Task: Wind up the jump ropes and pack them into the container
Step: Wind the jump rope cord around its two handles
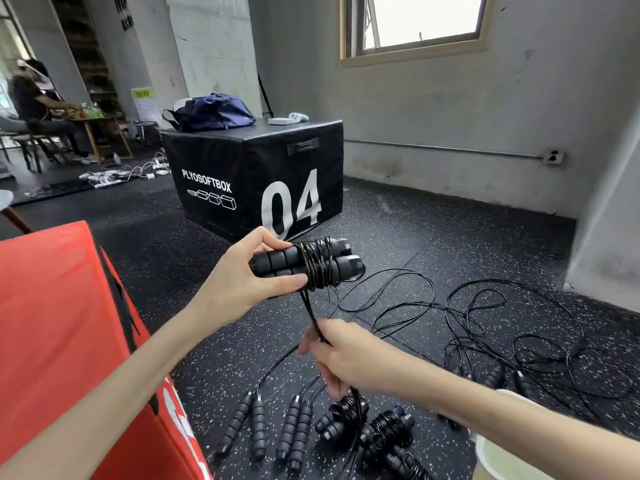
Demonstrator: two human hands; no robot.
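- One jump rope (pixel 304 263) is held up in the air over the speckled black floor (pixel 433 244): its two black foam handles lie side by side, with many turns of thin black cord wound around their middle.
- The left hand (pixel 242 282) grips this pair of handles at their near end, fingers curled over the top and the thumb pressed along the underside, just beside the wound turns.
- The right hand (pixel 343 358) sits lower, fingers closed around a taut bunch of cord (pixel 313 317) that runs from the wound turns down into the fist and out below it.
- On the floor below the hands lie two unwound pairs of handles (pixel 273 431), four handles in all, each pair laid side by side with its cord trailing away.
- To their right lie wound bundles (pixel 384 427) packed close together; at least three show, and the lowest is cut by the frame edge.
- Loose black cords (pixel 485 327) sprawl in tangled loops across the floor to the right, with a few more handles among them; I cannot count these, as they blur.
- A pale container (pixel 505 455) stands at the lower right, partly hidden behind the right forearm.
- One red padded box (pixel 69 323) fills the lower left.
- One black plyo box (pixel 256 174) marked 04 stands beyond, with a blue bag (pixel 211 112) on top.
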